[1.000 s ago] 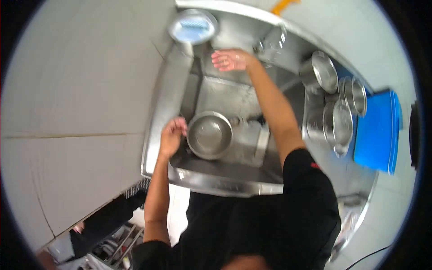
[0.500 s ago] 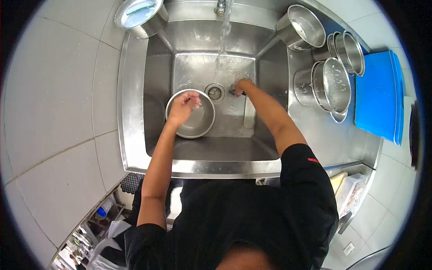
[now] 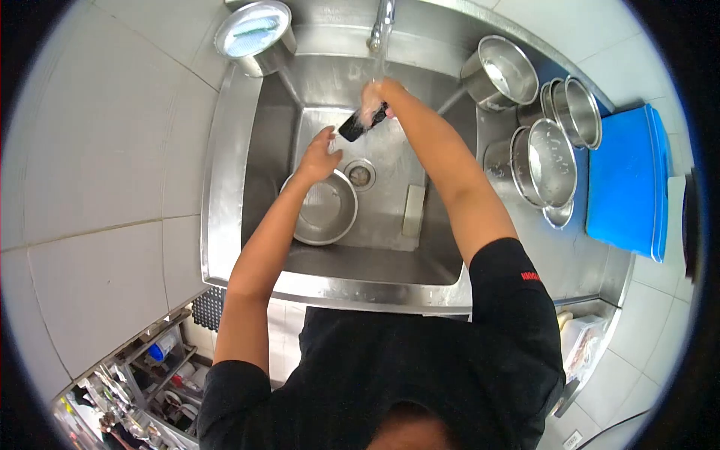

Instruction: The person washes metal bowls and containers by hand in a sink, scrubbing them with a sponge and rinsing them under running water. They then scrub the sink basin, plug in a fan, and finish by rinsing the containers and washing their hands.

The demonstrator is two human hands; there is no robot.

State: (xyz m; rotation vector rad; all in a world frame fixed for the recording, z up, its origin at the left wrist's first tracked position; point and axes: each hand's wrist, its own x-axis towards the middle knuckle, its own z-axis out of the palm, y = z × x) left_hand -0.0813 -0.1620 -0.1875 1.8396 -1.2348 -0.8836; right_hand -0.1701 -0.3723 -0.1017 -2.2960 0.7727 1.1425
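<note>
Under the running tap (image 3: 377,34), my right hand (image 3: 381,97) grips a dark, flat, oblong object (image 3: 351,129). Water splashes over the hand and the object, and its exact kind cannot be made out. My left hand (image 3: 320,157) hovers to the left of it, fingers apart and holding nothing. Below the left hand, a round steel pot (image 3: 327,214) rests on the bottom of the sink (image 3: 386,232), its upper rim partly covered by that hand. The drain (image 3: 361,176) lies just right of the pot.
A pale oblong block (image 3: 413,211) lies on the sink floor at right. Several steel pots (image 3: 553,161) stand on the right counter, beside a blue lidded box (image 3: 628,184). A steel container (image 3: 259,41) with something blue-green in it stands at the back left corner.
My right hand has lifted the dark object from beside the drain, up and left into the water stream. My left hand has moved slightly up and right. The view has shifted a little.
</note>
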